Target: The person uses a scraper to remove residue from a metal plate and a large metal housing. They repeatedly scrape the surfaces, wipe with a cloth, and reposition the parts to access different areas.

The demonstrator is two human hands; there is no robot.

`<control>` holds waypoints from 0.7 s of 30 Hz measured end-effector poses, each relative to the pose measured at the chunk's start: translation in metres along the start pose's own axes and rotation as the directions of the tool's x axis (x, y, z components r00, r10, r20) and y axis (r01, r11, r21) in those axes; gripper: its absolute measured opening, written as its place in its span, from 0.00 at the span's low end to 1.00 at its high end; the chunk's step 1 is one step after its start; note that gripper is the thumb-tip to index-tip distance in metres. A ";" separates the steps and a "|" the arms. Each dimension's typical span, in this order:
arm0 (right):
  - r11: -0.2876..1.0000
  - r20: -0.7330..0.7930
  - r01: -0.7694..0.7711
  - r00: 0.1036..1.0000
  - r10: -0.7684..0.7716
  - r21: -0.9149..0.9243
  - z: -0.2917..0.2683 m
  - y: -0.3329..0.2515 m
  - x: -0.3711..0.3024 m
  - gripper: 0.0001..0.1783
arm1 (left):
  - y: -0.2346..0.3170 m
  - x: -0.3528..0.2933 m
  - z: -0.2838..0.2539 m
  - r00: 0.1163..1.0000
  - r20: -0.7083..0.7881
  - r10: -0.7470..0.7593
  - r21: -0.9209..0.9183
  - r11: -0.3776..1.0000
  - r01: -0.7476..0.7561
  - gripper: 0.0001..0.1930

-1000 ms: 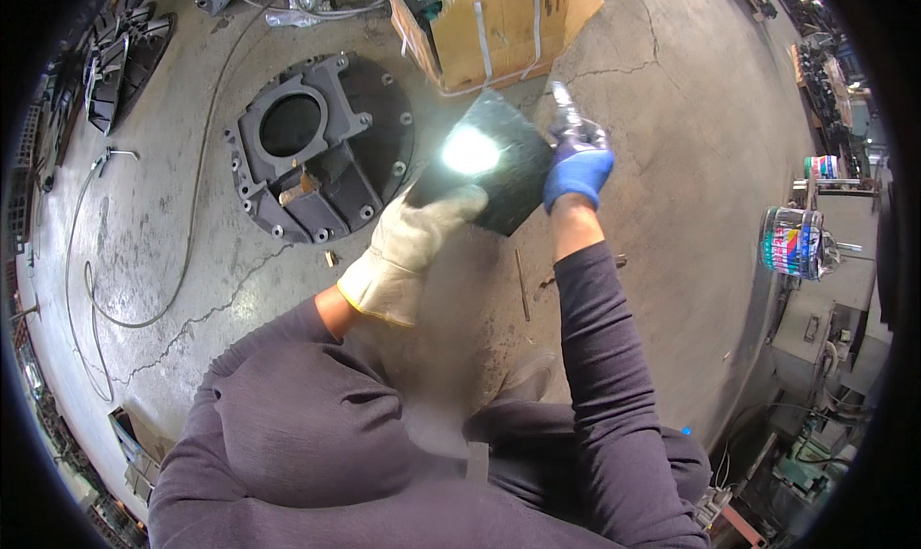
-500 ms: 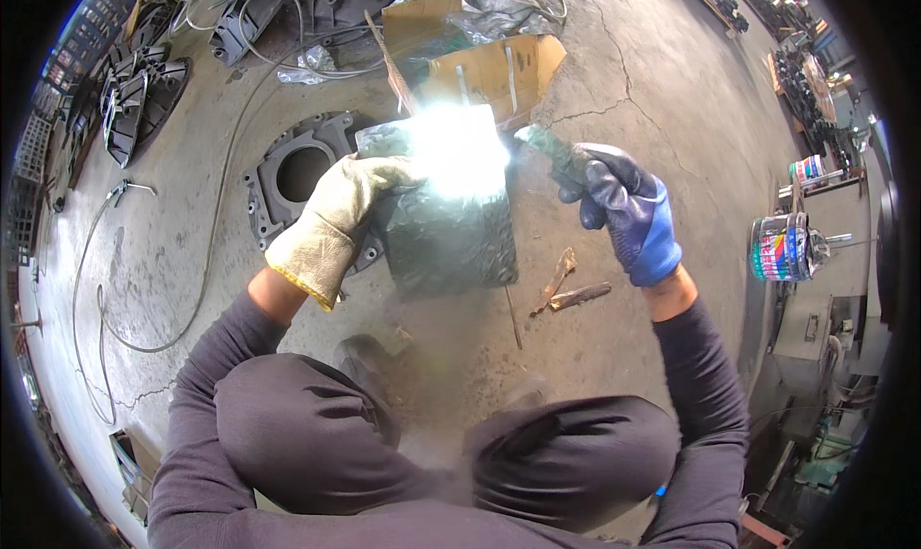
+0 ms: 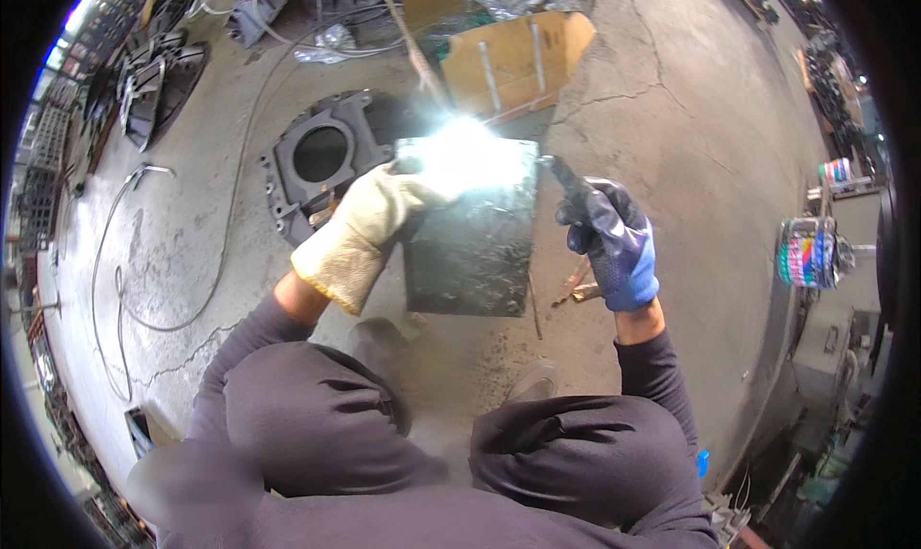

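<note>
From afar I had my left hand (image 3: 367, 225) pinching the dark panel (image 3: 470, 251) by its left edge, likely to steady it between both hands. My right hand (image 3: 614, 240) was curled round a slim dark piece (image 3: 564, 178); a metal casting (image 3: 336, 119) lay beyond my left.

Left glove (image 3: 369, 221): cream, yellow hem
Right glove (image 3: 619, 247): blue, near-black fingers
Flat panel (image 3: 470, 271): near-black, mottled, white-cyan glare
Small held item (image 3: 567, 179): dark grey
Flanged casting (image 3: 359, 131): dark grey
Cardboard box (image 3: 515, 64): tan, white strips
Bucket (image 3: 806, 251): multicolour print
</note>
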State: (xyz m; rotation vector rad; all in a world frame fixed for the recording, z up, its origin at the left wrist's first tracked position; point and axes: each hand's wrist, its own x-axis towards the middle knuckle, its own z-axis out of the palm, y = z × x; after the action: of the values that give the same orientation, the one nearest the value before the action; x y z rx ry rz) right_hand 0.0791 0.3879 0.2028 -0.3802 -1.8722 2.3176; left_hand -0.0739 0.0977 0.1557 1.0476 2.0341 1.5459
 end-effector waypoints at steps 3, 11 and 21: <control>0.997 -0.043 -0.017 0.999 0.021 0.076 0.002 0.006 0.004 0.19 | 0.002 0.003 0.005 0.986 0.141 0.087 0.602 0.783 -0.155 0.20; 0.990 0.132 -0.004 0.991 -0.015 0.142 0.001 0.016 0.004 0.17 | 0.033 0.028 0.020 0.997 -0.061 -0.045 -0.025 0.999 0.044 0.22; 0.978 0.302 -0.025 0.949 0.088 -0.206 0.003 0.026 -0.015 0.13 | 0.010 0.002 0.016 0.997 0.026 -0.069 -0.252 0.965 0.074 0.16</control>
State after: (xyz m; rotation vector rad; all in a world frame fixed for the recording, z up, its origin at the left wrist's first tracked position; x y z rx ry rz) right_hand 0.0940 0.3752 0.1794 -0.0921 -2.2782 2.3449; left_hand -0.0608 0.1110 0.1596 0.8762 1.7834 1.6984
